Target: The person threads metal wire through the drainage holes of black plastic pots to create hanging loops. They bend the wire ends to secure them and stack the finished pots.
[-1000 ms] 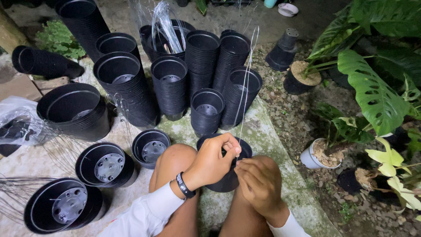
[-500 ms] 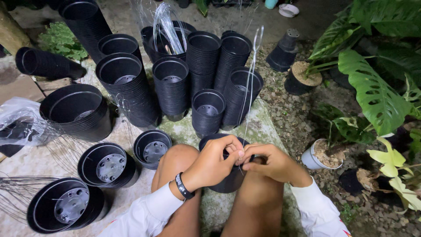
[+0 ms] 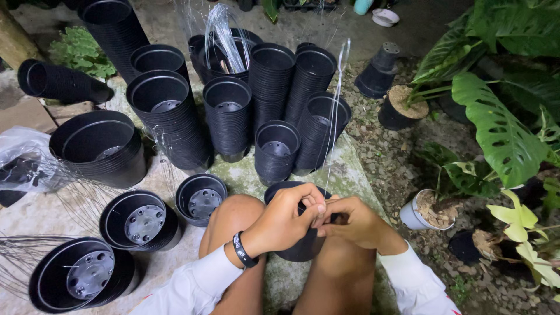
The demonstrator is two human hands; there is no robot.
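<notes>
A black plastic pot (image 3: 294, 249) rests between my bare knees. My left hand (image 3: 289, 217) grips its rim from the left, with a black band on the wrist. My right hand (image 3: 353, 220) meets it from the right, fingers pinched at the rim. A thin, pale wire hanger (image 3: 333, 111) rises from where the fingers meet, up past the pot stacks. Both hands cover the spot where the wire joins the pot.
Tall stacks of black pots (image 3: 274, 87) stand ahead. Wider pots (image 3: 99, 146) and pots with wire hangers (image 3: 139, 220) sit at left. A bundle of wires (image 3: 224, 41) stands in a rear pot. Leafy plants (image 3: 501, 122) and gravel lie right.
My right hand has turned and slid up from over the pot to meet my left hand at the rim. The view has shifted slightly.
</notes>
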